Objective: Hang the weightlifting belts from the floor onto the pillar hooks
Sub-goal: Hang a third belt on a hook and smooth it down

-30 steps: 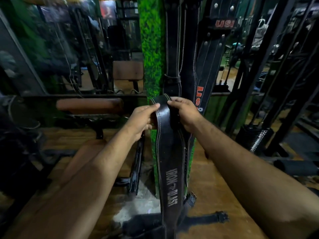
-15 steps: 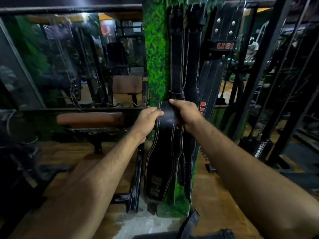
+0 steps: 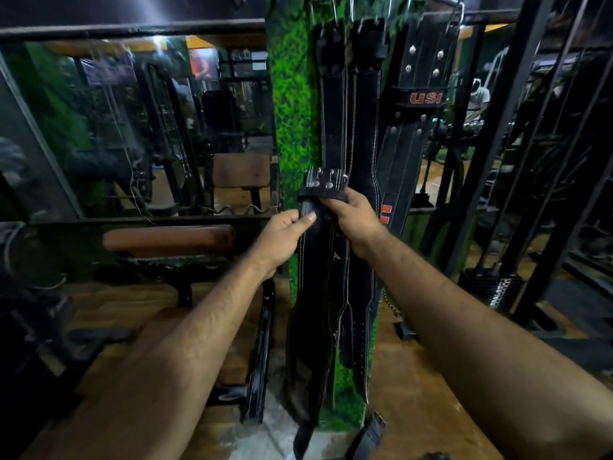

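Note:
I hold a black leather weightlifting belt (image 3: 315, 293) upright in front of the green pillar (image 3: 292, 111). My left hand (image 3: 285, 234) pinches its left edge just below the top. My right hand (image 3: 355, 217) grips its upper end under the metal buckle (image 3: 326, 180). The belt's tail hangs down close to the floor. Behind it, two black belts (image 3: 361, 134) hang from hooks (image 3: 331, 11) at the pillar's top, and a studded belt marked USI (image 3: 421, 94) hangs to their right. Another belt's end (image 3: 368, 436) lies on the floor at the pillar's foot.
A padded bench (image 3: 169, 240) with a black metal frame stands left of the pillar, in front of a mirror wall (image 3: 132, 127). Black rack uprights (image 3: 497, 144) and a weight stack (image 3: 494, 290) stand on the right. The floor (image 3: 414, 410) is wood.
Both hands have lifted the belt higher along the pillar; its buckle end now shows above my fingers and its tail has left the floor. The view has tilted up toward the hooks.

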`<action>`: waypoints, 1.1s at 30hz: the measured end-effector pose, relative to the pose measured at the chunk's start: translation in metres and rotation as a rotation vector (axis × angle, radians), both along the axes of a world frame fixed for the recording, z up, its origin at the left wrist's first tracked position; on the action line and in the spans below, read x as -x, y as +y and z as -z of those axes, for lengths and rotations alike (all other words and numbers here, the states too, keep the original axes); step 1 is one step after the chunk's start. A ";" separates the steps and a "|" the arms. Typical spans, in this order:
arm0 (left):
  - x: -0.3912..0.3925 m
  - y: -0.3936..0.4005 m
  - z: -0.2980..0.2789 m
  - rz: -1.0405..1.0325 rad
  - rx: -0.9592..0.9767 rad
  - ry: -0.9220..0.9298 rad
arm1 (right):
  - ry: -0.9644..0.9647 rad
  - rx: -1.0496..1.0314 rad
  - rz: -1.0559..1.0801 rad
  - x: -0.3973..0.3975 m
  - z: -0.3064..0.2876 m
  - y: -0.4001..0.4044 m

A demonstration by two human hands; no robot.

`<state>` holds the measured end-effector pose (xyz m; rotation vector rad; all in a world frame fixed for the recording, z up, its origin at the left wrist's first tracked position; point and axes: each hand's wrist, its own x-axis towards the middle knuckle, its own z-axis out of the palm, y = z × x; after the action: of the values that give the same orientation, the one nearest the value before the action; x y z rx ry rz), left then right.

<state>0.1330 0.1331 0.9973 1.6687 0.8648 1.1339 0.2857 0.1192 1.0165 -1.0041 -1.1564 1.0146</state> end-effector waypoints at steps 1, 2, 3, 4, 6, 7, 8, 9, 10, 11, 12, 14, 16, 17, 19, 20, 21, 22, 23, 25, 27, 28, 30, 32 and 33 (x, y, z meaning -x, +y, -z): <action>-0.002 0.002 -0.002 -0.042 -0.007 -0.021 | -0.061 -0.019 -0.011 -0.001 0.000 0.001; -0.004 0.002 -0.006 -0.075 -0.024 -0.036 | -0.109 -0.027 -0.027 -0.001 -0.001 0.002; -0.007 0.004 -0.011 -0.101 -0.052 -0.036 | -0.137 -0.031 -0.048 -0.003 -0.003 0.002; -0.009 0.005 -0.015 -0.130 -0.079 -0.035 | -0.161 -0.038 -0.075 -0.005 -0.007 0.002; -0.013 0.006 -0.025 -0.142 -0.108 -0.066 | -0.199 -0.059 -0.130 -0.011 -0.018 0.002; -0.015 0.007 -0.029 -0.127 -0.114 -0.093 | -0.193 -0.070 -0.152 -0.014 -0.024 0.002; -0.017 0.008 -0.034 -0.109 -0.122 -0.109 | -0.166 -0.078 -0.153 -0.017 -0.030 0.002; -0.020 0.008 -0.039 -0.102 -0.123 -0.122 | -0.124 -0.094 -0.132 -0.017 -0.037 0.002; -0.024 0.008 -0.045 -0.101 -0.126 -0.138 | -0.085 -0.126 -0.095 -0.017 -0.042 0.003; -0.028 0.008 -0.051 -0.092 -0.131 -0.169 | -0.058 -0.165 -0.055 -0.017 -0.048 0.005; -0.032 0.008 -0.056 -0.084 -0.132 -0.203 | -0.042 -0.202 -0.017 -0.016 -0.053 0.007; -0.038 0.009 -0.065 -0.074 -0.132 -0.256 | -0.025 -0.264 0.035 -0.016 -0.064 0.013; -0.041 0.009 -0.069 -0.061 -0.126 -0.282 | -0.024 -0.308 0.081 -0.014 -0.076 0.016; -0.043 0.012 -0.070 -0.059 -0.126 -0.293 | -0.023 -0.320 0.112 -0.013 -0.082 0.017; -0.050 0.014 -0.067 -0.099 -0.159 -0.302 | -0.008 -0.359 0.145 -0.011 -0.093 0.020; -0.056 0.014 -0.064 -0.130 -0.177 -0.317 | 0.007 -0.381 0.159 -0.010 -0.098 0.021; -0.062 0.014 -0.059 -0.161 -0.181 -0.341 | 0.023 -0.401 0.178 -0.010 -0.103 0.023; -0.067 0.010 -0.053 -0.177 -0.164 -0.355 | 0.030 -0.421 0.203 -0.010 -0.106 0.024; -0.072 0.007 -0.044 -0.187 -0.152 -0.354 | 0.034 -0.427 0.233 -0.010 -0.109 0.025; -0.075 0.002 -0.018 -0.189 -0.112 -0.295 | 0.053 -0.419 0.293 -0.013 -0.110 0.028; -0.072 0.004 0.014 -0.160 -0.045 -0.195 | 0.103 -0.403 0.335 -0.017 -0.106 0.034; -0.068 0.004 0.031 -0.155 0.007 -0.146 | 0.121 -0.390 0.354 -0.018 -0.104 0.035; -0.059 0.003 0.059 -0.152 0.103 -0.070 | 0.154 -0.358 0.385 -0.020 -0.099 0.036; -0.052 -0.003 0.061 -0.143 0.123 0.012 | 0.184 -0.342 0.389 -0.022 -0.097 0.034; -0.050 0.001 0.058 -0.152 0.099 0.051 | 0.201 -0.337 0.377 -0.022 -0.097 0.034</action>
<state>0.1825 0.1342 0.9391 1.5775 1.0777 1.1352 0.3077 0.1530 1.1137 -0.7905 -0.8913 0.5814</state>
